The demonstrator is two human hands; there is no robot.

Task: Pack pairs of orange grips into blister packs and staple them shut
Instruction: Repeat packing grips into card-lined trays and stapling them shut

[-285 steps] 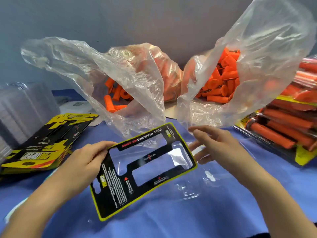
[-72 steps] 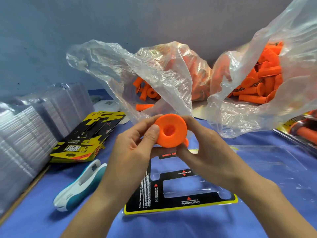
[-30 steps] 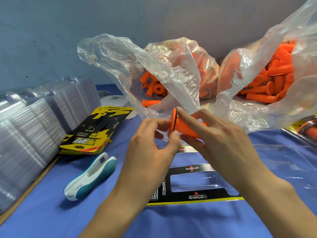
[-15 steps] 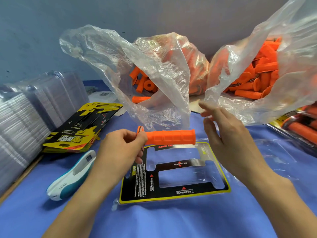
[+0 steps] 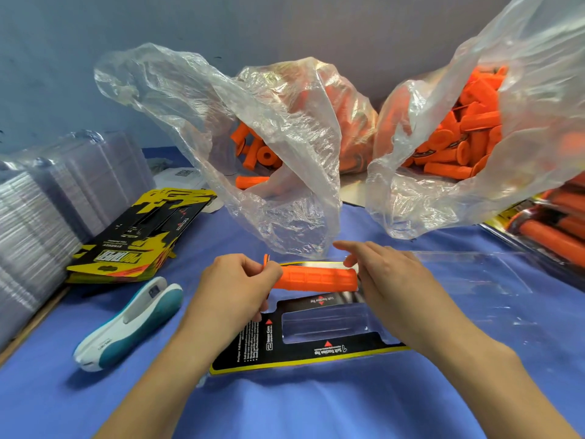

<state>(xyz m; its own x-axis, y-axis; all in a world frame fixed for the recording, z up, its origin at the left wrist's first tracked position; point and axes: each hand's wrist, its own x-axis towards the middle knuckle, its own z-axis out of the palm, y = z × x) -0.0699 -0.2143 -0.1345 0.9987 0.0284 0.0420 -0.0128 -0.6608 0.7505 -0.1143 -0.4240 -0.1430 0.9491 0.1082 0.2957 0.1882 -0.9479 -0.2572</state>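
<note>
A ribbed orange grip (image 5: 313, 278) lies level over the open blister pack (image 5: 300, 351).

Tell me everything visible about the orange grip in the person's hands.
The orange grip is a ribbed, rubbery-looking tube with a thin flange at its left end. It lies level and crosswise at the far window of the black-and-yellow card; contact there is unclear. The left hand pinches the flange end; the right hand meets the plain end with straight fingers.
</note>
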